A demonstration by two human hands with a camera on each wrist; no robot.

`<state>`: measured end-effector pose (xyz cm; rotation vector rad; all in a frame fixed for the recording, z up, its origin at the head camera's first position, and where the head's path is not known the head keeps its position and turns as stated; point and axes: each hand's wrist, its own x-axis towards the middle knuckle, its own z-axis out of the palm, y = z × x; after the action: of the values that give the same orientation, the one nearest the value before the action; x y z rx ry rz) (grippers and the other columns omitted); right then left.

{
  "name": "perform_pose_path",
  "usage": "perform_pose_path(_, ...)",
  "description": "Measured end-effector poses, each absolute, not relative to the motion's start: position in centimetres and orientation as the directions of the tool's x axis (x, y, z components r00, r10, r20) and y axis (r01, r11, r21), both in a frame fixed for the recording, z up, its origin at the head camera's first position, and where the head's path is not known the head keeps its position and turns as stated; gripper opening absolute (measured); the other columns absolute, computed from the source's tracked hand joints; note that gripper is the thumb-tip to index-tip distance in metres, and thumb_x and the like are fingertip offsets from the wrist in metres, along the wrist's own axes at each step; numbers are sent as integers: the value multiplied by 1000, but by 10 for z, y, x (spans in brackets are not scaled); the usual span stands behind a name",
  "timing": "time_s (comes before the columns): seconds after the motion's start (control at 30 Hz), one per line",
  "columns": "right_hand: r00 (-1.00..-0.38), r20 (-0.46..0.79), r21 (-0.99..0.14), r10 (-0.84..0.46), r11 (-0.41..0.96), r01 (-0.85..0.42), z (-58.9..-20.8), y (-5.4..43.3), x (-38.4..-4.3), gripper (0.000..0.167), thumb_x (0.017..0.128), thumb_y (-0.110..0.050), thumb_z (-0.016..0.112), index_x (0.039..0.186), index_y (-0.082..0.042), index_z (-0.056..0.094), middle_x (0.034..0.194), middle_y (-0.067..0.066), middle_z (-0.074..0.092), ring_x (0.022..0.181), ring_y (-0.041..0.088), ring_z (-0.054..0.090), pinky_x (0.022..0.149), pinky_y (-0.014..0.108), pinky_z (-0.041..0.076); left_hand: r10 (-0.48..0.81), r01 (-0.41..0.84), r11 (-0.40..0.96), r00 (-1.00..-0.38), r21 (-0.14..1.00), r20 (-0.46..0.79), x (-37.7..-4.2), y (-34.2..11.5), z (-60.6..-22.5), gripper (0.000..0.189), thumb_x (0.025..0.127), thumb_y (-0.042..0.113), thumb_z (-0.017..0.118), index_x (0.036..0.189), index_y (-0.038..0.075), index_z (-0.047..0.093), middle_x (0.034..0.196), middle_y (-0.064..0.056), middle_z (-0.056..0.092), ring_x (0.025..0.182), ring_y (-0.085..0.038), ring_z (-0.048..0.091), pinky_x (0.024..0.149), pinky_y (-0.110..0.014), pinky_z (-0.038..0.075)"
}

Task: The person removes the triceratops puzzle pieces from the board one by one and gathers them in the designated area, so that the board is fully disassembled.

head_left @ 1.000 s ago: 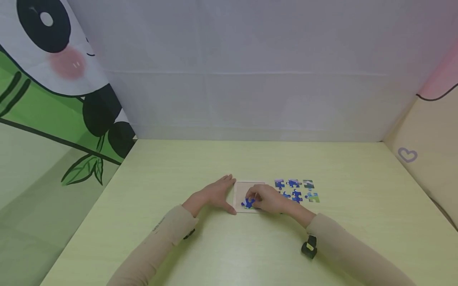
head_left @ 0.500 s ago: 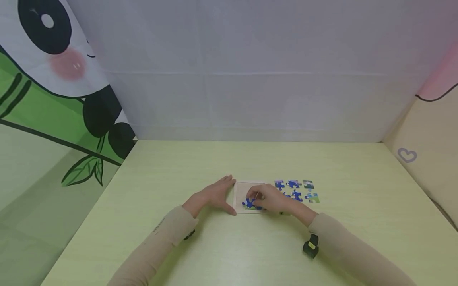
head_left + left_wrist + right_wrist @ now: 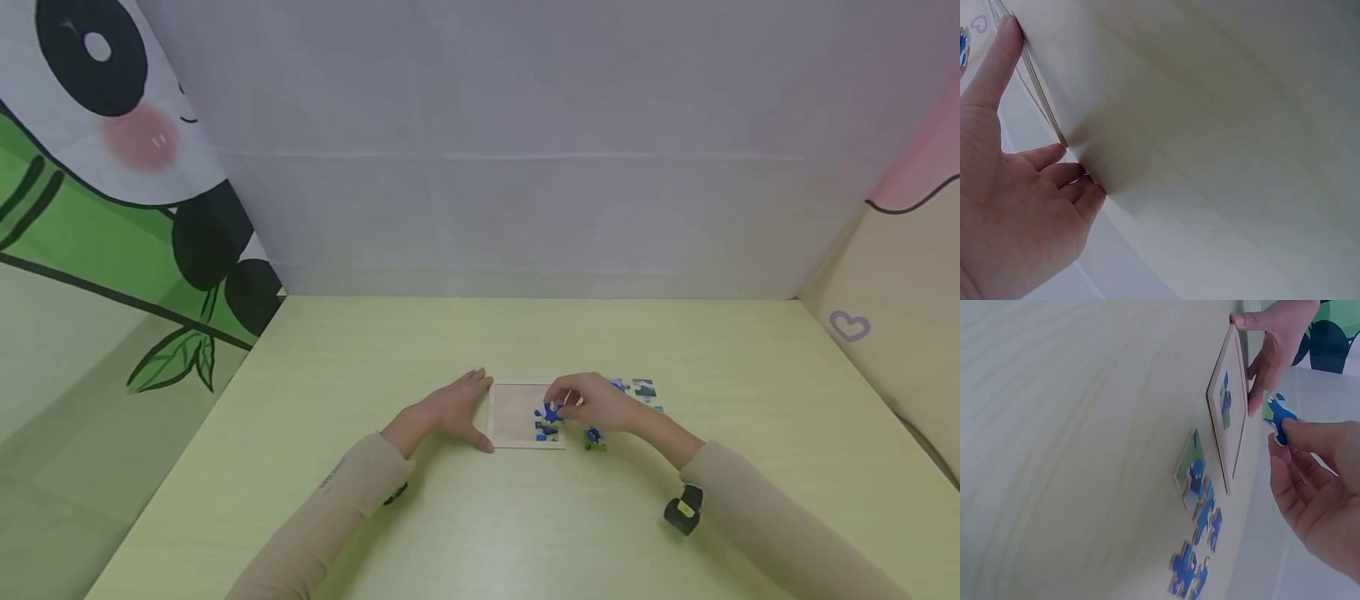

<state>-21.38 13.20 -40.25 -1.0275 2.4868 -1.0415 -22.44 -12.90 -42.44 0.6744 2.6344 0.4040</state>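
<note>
My left hand [image 3: 453, 406] lies at the left edge of a shallow wooden puzzle tray [image 3: 517, 404], thumb and fingertips spread along its rim, as the left wrist view also shows. Between the right hand's [image 3: 600, 403] thumb and fingers is a blue jigsaw piece [image 3: 1277, 417] with a green edge, pinched above the tray's right side. Another jigsaw piece [image 3: 1225, 403] lies inside the tray, near its lower right corner in the head view. The right hand partly hides the tray's right rim.
A loose jigsaw piece [image 3: 596, 439] with a green edge lies just right of the tray. Several more blue pieces [image 3: 1183, 569] are spread on the pale wooden table [image 3: 390, 333], partly behind the right hand in the head view. A white cloth backdrop [image 3: 525, 225] hangs behind.
My right hand has shifted right and slightly away with its jigsaw piece, from the tray's middle to its right side. The piece in the tray now shows more fully. The left hand stays put.
</note>
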Motion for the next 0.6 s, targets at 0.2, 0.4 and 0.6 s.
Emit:
perform_pose_path(0.2, -744, 38, -671, -667, 535, -513, -397, 158, -211, 19, 82, 4, 60, 100, -2, 63, 90, 4, 64, 79, 14, 59, 68, 23, 51, 513, 401, 840, -807, 367, -292, -223, -130, -424, 109, 62, 49, 78, 144, 5, 21, 151, -12, 13, 139, -25, 8, 112, -40, 16)
perform_pose_path(0.4, -758, 30, -669, -652, 550, -499, -403, 189, -207, 18, 81, 5, 59, 98, -1, 63, 89, 5, 63, 77, 14, 58, 66, 24, 52, 509, 396, 841, -810, 369, -291, -224, -131, -427, 110, 61, 50, 79, 144, 5, 22, 151, -11, 13, 139, -24, 8, 112, -39, 16)
perform_pose_path(0.6, -774, 10, -675, -633, 567, -472, -410, 210, -201, 18, 80, 7, 59, 97, 0, 63, 91, 8, 64, 79, 16, 59, 68, 26, 52, 506, 392, 842, -811, 371, -292, -225, -130, -428, 110, 61, 50, 78, 144, 6, 22, 151, -10, 13, 139, -24, 7, 112, -39, 16)
